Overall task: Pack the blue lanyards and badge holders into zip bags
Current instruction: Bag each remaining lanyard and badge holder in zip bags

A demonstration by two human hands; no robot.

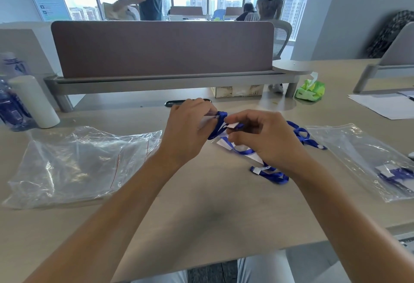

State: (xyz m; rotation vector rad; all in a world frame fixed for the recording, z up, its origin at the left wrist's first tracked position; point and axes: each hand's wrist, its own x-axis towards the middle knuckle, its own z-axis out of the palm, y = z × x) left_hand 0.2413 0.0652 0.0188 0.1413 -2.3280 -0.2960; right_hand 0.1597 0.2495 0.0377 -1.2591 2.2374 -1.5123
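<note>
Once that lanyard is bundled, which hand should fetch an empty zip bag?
Probably the left hand: the pile of empty zip bags lies on its side of the desk. The bag near the right hand already holds a lanyard. Both hands now grip the blue lanyard.

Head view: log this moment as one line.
left hand: holds badge holder | right hand: pinches lanyard | empty bags: left | packed bag: right
</note>
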